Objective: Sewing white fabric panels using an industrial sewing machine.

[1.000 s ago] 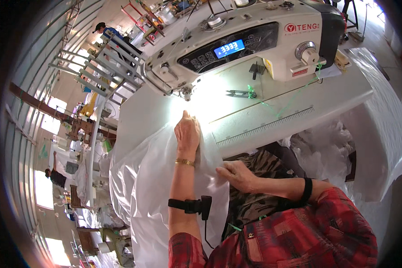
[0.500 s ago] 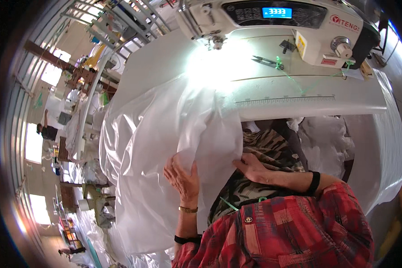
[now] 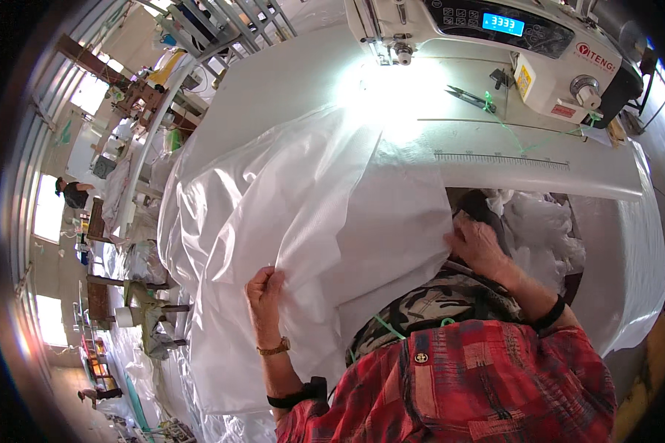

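Observation:
A large sheet of white, shiny plastic-like fabric [image 3: 288, 192] drapes from under the sewing machine's lamp down over the table edge toward my lap. My left hand [image 3: 264, 289] pinches a raised fold of it between thumb and fingers. To the right, my right hand [image 3: 479, 244] grips the fabric's right edge, its fingertips partly hidden. The sheet is spread between both hands, with a fold running up to the bright spot below the sewing machine [image 3: 488, 37]. Glare hides the needle area.
On the white table [image 3: 510, 173] lie thread snips [image 3: 469, 98] with green thread and a small black part [image 3: 501, 77]. A printed ruler scale runs along the front. Crumpled white material [image 3: 539, 229] hangs below the right edge. Two people are far off at left.
My hands have moved apart, the left one leftward and the right one up and right, spreading the fabric wider. My left fingers have closed into a pinch. The view has shifted slightly.

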`<action>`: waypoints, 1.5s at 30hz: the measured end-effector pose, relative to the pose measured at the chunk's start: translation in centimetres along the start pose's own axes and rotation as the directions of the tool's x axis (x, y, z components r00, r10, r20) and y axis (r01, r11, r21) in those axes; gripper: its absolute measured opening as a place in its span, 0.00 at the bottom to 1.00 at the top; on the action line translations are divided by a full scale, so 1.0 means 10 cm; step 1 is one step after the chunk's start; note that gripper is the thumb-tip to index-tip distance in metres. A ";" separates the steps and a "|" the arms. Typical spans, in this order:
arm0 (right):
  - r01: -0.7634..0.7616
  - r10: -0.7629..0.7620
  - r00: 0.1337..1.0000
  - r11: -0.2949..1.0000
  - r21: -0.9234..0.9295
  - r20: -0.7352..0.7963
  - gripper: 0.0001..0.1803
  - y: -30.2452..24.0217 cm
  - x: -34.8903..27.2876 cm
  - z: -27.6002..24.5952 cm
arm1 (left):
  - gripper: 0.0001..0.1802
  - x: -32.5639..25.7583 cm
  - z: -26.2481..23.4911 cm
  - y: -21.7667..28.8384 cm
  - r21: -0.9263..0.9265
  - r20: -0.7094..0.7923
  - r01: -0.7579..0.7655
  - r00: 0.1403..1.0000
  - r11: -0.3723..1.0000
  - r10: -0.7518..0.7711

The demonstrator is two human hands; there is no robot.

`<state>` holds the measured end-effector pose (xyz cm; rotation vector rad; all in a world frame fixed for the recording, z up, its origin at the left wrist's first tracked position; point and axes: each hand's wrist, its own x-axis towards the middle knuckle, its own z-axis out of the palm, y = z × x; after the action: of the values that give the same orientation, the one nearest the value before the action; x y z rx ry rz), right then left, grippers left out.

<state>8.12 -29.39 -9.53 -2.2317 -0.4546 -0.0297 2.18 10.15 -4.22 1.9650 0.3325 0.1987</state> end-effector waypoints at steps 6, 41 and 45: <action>0.208 -0.188 0.978 0.927 0.312 -0.092 0.14 -0.71 0.42 -0.04 | 0.11 -0.06 -0.03 0.35 -0.105 0.061 -0.028 0.998 0.994 0.034; 0.105 -0.081 0.963 0.991 0.079 -0.257 0.11 -0.81 1.19 0.13 | 0.09 0.32 0.43 1.19 0.159 0.074 -0.355 0.935 0.921 0.348; -0.113 0.321 0.925 0.745 0.658 -0.204 0.25 -0.63 1.74 -0.22 | 0.11 0.44 0.49 1.28 0.165 -0.033 -0.472 0.875 0.866 0.483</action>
<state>22.55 -21.92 -0.42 -1.5460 -0.0037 -0.0828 9.55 2.48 5.49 2.1695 -0.1075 0.5825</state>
